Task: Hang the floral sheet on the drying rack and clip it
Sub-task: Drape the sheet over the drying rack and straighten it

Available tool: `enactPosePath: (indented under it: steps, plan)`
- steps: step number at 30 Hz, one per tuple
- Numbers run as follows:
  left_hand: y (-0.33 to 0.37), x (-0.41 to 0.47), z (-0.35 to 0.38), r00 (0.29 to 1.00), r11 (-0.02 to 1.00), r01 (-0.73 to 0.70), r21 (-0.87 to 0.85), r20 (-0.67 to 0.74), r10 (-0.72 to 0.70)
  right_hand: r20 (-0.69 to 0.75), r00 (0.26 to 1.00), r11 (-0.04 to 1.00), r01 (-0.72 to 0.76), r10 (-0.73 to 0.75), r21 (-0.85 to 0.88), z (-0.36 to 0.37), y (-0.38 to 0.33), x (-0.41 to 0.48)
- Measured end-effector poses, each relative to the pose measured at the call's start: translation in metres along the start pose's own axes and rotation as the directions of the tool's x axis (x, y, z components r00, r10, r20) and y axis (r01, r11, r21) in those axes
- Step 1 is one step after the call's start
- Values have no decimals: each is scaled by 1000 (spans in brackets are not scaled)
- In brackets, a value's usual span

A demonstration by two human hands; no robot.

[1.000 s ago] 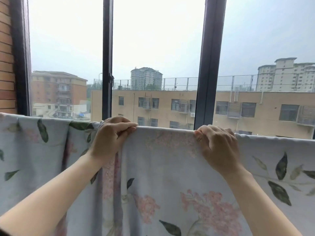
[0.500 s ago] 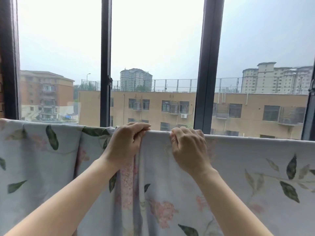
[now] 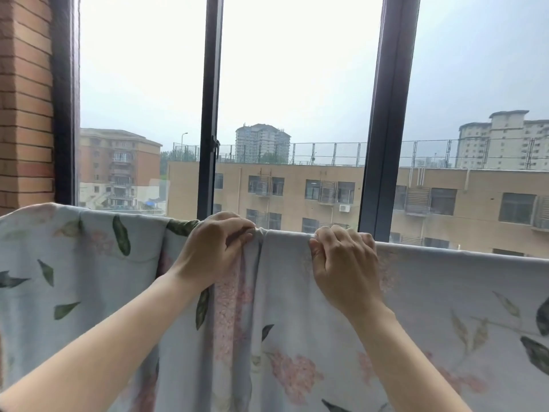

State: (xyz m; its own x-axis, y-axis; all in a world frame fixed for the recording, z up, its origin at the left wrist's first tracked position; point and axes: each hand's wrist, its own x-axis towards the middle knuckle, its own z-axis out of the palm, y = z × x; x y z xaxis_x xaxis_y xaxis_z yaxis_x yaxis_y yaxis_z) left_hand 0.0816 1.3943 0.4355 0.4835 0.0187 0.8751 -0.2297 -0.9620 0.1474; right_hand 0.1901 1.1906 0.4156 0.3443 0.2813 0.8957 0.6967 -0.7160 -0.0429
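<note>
The floral sheet (image 3: 430,295), pale blue with green leaves and pink blossoms, hangs draped over a horizontal line or rail that its top fold hides. It fills the lower half of the view. My left hand (image 3: 212,249) pinches a bunched fold at the top edge, where the cloth gathers into a vertical pleat. My right hand (image 3: 344,260) grips the top edge a short way to the right, fingers curled over the fold. No clip is visible.
Right behind the sheet stands a window with dark frame posts (image 3: 389,114) and a latch (image 3: 215,147). A brick wall (image 3: 23,99) closes the left side. Buildings show through the glass.
My right hand has slid left along the top edge toward my left hand, and cloth has bunched between them. The view has shifted slightly.
</note>
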Motion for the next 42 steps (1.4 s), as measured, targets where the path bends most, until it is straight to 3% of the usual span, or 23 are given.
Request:
enactPosePath:
  steps: [11, 22, 28, 32, 34, 38, 42]
  plan:
    - [5, 7, 18, 984, 991, 116, -68, -125, -124, -30, 999, 1000, 23, -23, 1, 5, 5, 1]
    - [-25, -2, -17, 991, 982, 116, 148, -84, -104, -74, 996, 999, 44, -44, -1, 7, -1, 0]
    - [-23, -5, -22, 990, 975, 132, 176, -70, -121, -83, 996, 999, 34, -35, -12, 8, 1, 0]
    - [-3, 3, -13, 1000, 983, 21, 184, 19, -25, -67, 998, 1000, 20, -20, -7, 9, 2, 1]
    - [1, 5, -8, 999, 991, -1, 136, 54, -7, -73, 997, 1000, 25, -25, -11, 9, 4, 0]
    - [-6, 5, -9, 996, 996, 89, -12, 20, -89, -84, 996, 999, 42, -43, -10, 7, 6, -1]
    - [-15, 10, -11, 993, 994, 112, 7, -25, -111, -78, 996, 999, 47, -47, -7, 7, 5, -1]
